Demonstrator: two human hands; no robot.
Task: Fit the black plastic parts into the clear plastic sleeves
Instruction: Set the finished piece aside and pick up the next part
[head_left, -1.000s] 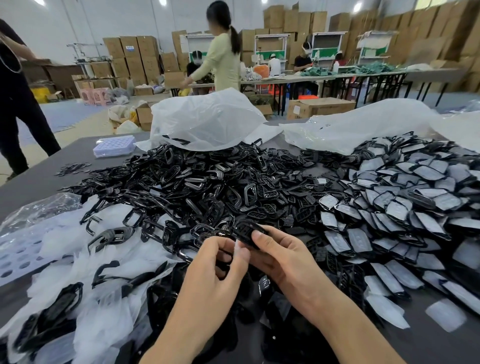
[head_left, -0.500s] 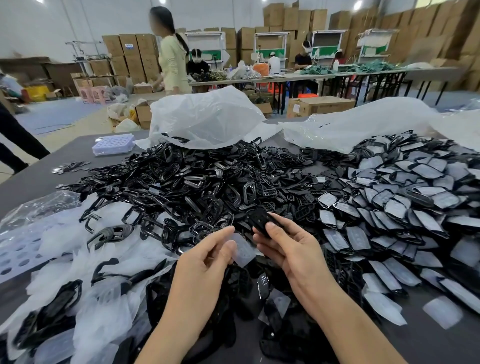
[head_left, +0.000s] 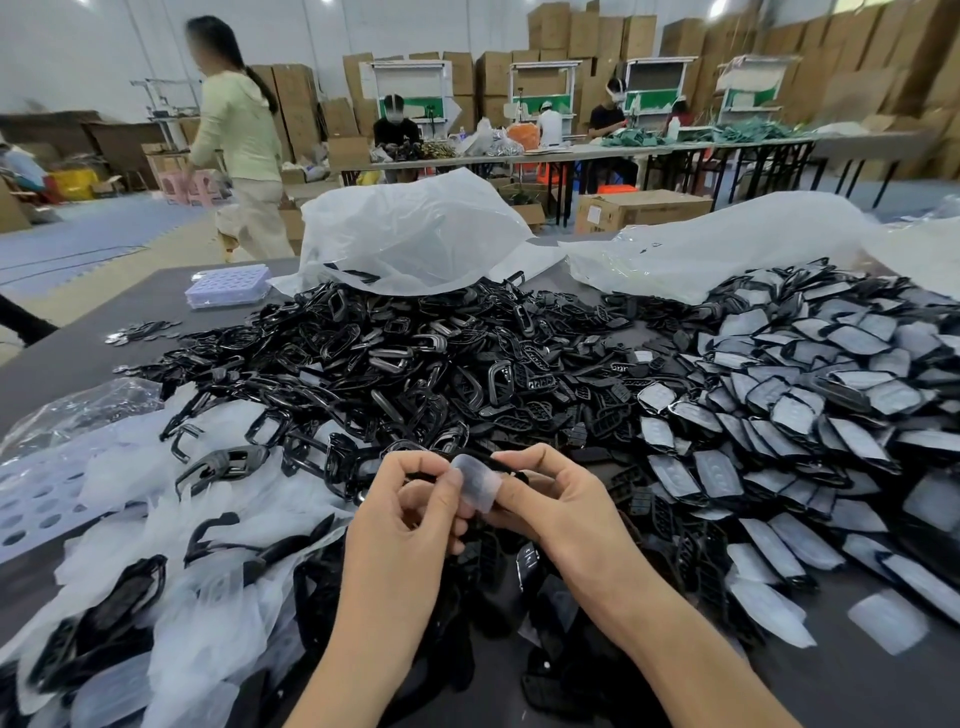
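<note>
Low in the middle of the head view, my left hand (head_left: 410, 514) and my right hand (head_left: 558, 501) meet over the table. Between them is a small clear plastic sleeve (head_left: 478, 483), pinched by my left thumb and forefinger at its left edge and held by my right fingers. A thin black plastic part (head_left: 511, 466) shows above the sleeve in my right hand, mostly hidden behind the sleeve and fingers. A big heap of loose black parts (head_left: 415, 374) lies beyond my hands. Sleeved parts (head_left: 810, 395) are piled to the right.
Clear sleeves and bags (head_left: 171, 519) with black frames lie at the left. Two large white plastic bags (head_left: 415, 234) sit at the back of the dark table (head_left: 67, 358). A small lilac tray (head_left: 228, 286) stands back left. A person (head_left: 239, 140) walks beyond the table.
My hands came together again and rose slightly; the sleeve now sits between both hands with the black part behind it. The person in the background walked further left.
</note>
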